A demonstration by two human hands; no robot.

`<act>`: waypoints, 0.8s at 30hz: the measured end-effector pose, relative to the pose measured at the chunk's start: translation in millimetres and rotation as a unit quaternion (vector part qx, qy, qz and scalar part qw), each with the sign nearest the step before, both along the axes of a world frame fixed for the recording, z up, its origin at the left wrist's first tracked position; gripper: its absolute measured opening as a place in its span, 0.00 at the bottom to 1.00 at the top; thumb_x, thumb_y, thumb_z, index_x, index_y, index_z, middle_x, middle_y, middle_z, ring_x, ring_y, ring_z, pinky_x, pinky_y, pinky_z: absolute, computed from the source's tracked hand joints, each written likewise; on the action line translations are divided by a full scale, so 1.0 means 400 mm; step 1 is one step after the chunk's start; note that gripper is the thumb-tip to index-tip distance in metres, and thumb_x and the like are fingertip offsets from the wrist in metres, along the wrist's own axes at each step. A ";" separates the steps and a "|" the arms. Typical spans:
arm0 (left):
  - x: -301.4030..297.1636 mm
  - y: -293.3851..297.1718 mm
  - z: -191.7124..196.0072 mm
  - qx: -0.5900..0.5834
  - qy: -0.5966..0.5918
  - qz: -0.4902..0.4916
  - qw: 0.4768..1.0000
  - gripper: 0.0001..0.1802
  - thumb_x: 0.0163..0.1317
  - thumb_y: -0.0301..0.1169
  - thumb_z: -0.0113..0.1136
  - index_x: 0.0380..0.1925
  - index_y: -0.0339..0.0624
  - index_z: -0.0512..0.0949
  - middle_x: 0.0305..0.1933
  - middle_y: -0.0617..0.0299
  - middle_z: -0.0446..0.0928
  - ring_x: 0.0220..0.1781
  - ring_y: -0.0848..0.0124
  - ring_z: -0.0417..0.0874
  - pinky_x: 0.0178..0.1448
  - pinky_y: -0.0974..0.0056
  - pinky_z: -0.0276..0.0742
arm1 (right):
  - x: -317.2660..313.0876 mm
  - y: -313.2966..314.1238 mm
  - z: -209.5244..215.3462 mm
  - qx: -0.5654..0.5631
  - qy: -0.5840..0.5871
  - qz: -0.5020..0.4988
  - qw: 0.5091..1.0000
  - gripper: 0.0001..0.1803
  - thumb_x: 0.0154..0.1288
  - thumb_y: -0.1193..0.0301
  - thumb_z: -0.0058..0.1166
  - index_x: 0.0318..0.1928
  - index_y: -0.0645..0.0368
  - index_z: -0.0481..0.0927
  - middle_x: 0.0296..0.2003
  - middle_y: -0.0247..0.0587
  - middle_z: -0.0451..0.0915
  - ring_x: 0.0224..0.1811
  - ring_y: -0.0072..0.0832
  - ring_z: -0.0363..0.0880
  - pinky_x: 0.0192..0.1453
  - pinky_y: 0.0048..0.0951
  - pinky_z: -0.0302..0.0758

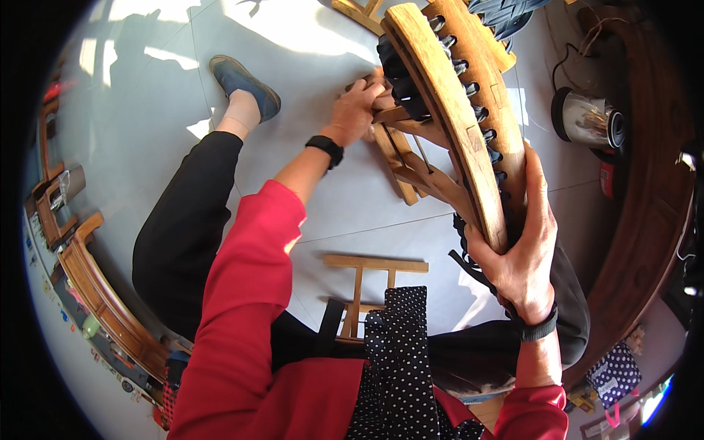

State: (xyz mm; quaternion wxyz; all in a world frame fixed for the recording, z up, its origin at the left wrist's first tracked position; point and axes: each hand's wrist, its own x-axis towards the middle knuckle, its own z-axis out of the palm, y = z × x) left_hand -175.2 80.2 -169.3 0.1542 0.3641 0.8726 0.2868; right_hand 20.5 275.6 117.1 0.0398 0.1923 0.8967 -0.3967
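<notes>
A wooden folding stool [469, 132] is tilted up in front of me, with black cord threaded through holes along its thick curved rails. My right hand [521, 253] wraps round the near end of these rails, thumb on the inner side and fingers along the outer. At the far left of the stool, my left hand [357, 110] has its fingers curled on the wooden frame beside the crossed legs [425, 172]. Part of its grip is slightly blurred and hidden. Black cord ends [462, 257] dangle near my right wrist.
A wooden frame [357, 297] stands on the tiled floor between my legs. Beyond the stool is dark blue woven strapping [506, 15]. A clear round container [590, 119] lies to the right, before dark wooden furniture [645, 213]. A carved wooden bench [103, 293] lines the left.
</notes>
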 end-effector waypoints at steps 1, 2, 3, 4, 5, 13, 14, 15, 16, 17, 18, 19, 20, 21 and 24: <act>0.003 -0.004 -0.010 -0.003 0.001 0.011 1.000 0.23 0.62 0.32 0.60 0.59 0.55 0.75 0.52 0.55 0.75 0.51 0.50 0.82 0.53 0.47 0.80 | 0.000 -0.002 0.001 -0.009 -0.007 -0.007 1.000 0.53 0.49 0.76 0.62 0.77 0.65 0.54 0.52 0.58 0.82 0.53 0.40 0.85 0.60 0.38 0.79; 0.009 0.000 -0.018 -0.038 -0.028 0.011 0.999 0.23 0.62 0.32 0.59 0.59 0.56 0.75 0.52 0.55 0.75 0.51 0.50 0.83 0.53 0.47 0.80 | 0.000 -0.005 0.004 -0.018 -0.014 -0.014 1.000 0.53 0.49 0.76 0.62 0.77 0.65 0.54 0.53 0.58 0.81 0.54 0.40 0.85 0.61 0.38 0.79; 0.012 0.004 -0.020 -0.059 -0.029 0.042 0.997 0.23 0.62 0.32 0.59 0.59 0.57 0.75 0.53 0.55 0.75 0.52 0.50 0.83 0.53 0.47 0.80 | -0.001 -0.007 0.006 -0.028 -0.022 -0.020 0.999 0.53 0.49 0.76 0.62 0.77 0.65 0.54 0.54 0.58 0.81 0.55 0.41 0.84 0.62 0.38 0.78; -0.001 0.006 -0.016 -0.115 -0.052 0.008 0.992 0.23 0.63 0.31 0.59 0.59 0.57 0.75 0.53 0.55 0.75 0.52 0.50 0.83 0.53 0.47 0.81 | -0.001 -0.009 0.008 -0.036 -0.025 -0.027 0.999 0.53 0.49 0.76 0.62 0.77 0.65 0.54 0.54 0.59 0.81 0.55 0.41 0.84 0.62 0.39 0.78; -0.017 0.014 -0.008 -0.154 -0.042 0.004 0.987 0.22 0.63 0.31 0.59 0.58 0.57 0.75 0.53 0.55 0.75 0.52 0.50 0.83 0.53 0.47 0.81 | -0.003 -0.009 0.008 -0.041 -0.022 -0.033 0.998 0.53 0.49 0.75 0.62 0.77 0.64 0.54 0.55 0.59 0.81 0.56 0.41 0.84 0.63 0.39 0.78; -0.156 0.031 0.060 -0.107 0.054 0.138 0.983 0.18 0.68 0.37 0.59 0.57 0.51 0.76 0.47 0.51 0.79 0.46 0.45 0.84 0.48 0.46 0.82 | -0.004 0.016 -0.012 -0.008 -0.011 -0.028 1.000 0.55 0.48 0.73 0.62 0.78 0.64 0.52 0.54 0.59 0.82 0.52 0.43 0.86 0.62 0.41 0.79; -0.158 0.012 0.057 -0.097 0.049 0.135 0.985 0.17 0.68 0.36 0.59 0.55 0.50 0.76 0.47 0.51 0.79 0.45 0.46 0.84 0.48 0.46 0.82 | -0.003 0.014 -0.013 -0.015 -0.009 -0.036 0.999 0.55 0.48 0.73 0.62 0.78 0.64 0.52 0.54 0.59 0.82 0.52 0.43 0.86 0.62 0.41 0.79; -0.134 -0.004 0.046 -0.043 0.041 0.077 0.995 0.17 0.68 0.35 0.57 0.56 0.50 0.76 0.47 0.52 0.79 0.45 0.47 0.83 0.49 0.47 0.82 | -0.003 0.012 -0.013 -0.027 -0.009 -0.040 0.999 0.55 0.49 0.73 0.62 0.78 0.65 0.52 0.54 0.60 0.82 0.52 0.43 0.86 0.62 0.41 0.79; -0.102 -0.013 0.031 -0.024 0.009 0.033 0.999 0.17 0.68 0.33 0.56 0.56 0.50 0.76 0.47 0.53 0.79 0.46 0.49 0.83 0.50 0.48 0.82 | -0.003 0.010 -0.012 -0.031 -0.010 -0.041 0.999 0.55 0.49 0.73 0.62 0.78 0.65 0.52 0.54 0.60 0.81 0.53 0.43 0.86 0.62 0.41 0.79; -0.066 -0.020 0.014 -0.033 -0.030 0.009 0.999 0.20 0.67 0.30 0.56 0.60 0.50 0.75 0.48 0.55 0.79 0.50 0.51 0.82 0.53 0.50 0.82 | -0.003 0.006 -0.010 -0.040 -0.019 -0.052 0.998 0.55 0.49 0.73 0.62 0.78 0.65 0.52 0.54 0.59 0.81 0.53 0.42 0.86 0.62 0.40 0.79; -0.023 -0.023 -0.002 -0.057 0.008 -0.027 0.998 0.23 0.66 0.27 0.56 0.63 0.50 0.74 0.50 0.57 0.78 0.53 0.52 0.82 0.55 0.52 0.81 | -0.004 0.002 -0.010 -0.042 -0.008 -0.052 0.998 0.54 0.47 0.73 0.63 0.77 0.65 0.54 0.51 0.58 0.80 0.51 0.42 0.85 0.58 0.40 0.80; -0.026 -0.027 -0.017 -0.042 0.023 -0.022 0.999 0.24 0.65 0.25 0.56 0.62 0.50 0.74 0.51 0.57 0.77 0.54 0.51 0.82 0.55 0.52 0.82 | -0.005 -0.002 -0.012 -0.038 0.007 -0.053 0.998 0.54 0.46 0.73 0.65 0.76 0.65 0.56 0.49 0.56 0.79 0.48 0.42 0.84 0.55 0.39 0.81; -0.024 -0.026 -0.027 -0.047 0.025 -0.022 0.998 0.26 0.63 0.22 0.56 0.62 0.49 0.74 0.53 0.57 0.77 0.54 0.50 0.82 0.56 0.51 0.82 | -0.007 -0.007 -0.013 -0.035 0.021 -0.053 0.998 0.54 0.45 0.73 0.66 0.76 0.65 0.58 0.46 0.55 0.78 0.45 0.42 0.83 0.52 0.39 0.82; -0.032 -0.018 -0.035 -0.038 0.029 -0.048 0.998 0.20 0.65 0.26 0.53 0.58 0.52 0.75 0.53 0.55 0.76 0.51 0.49 0.83 0.53 0.50 0.82 | -0.005 -0.012 -0.011 -0.038 0.016 -0.049 0.998 0.54 0.45 0.73 0.66 0.76 0.65 0.57 0.47 0.55 0.78 0.46 0.43 0.83 0.53 0.40 0.81; -0.102 0.002 -0.023 -0.127 0.054 0.022 0.990 0.13 0.71 0.33 0.49 0.52 0.53 0.77 0.53 0.52 0.75 0.49 0.46 0.83 0.50 0.48 0.81 | -0.007 -0.008 -0.015 -0.026 0.015 -0.067 0.997 0.54 0.44 0.74 0.66 0.76 0.65 0.57 0.48 0.56 0.79 0.47 0.44 0.83 0.55 0.41 0.80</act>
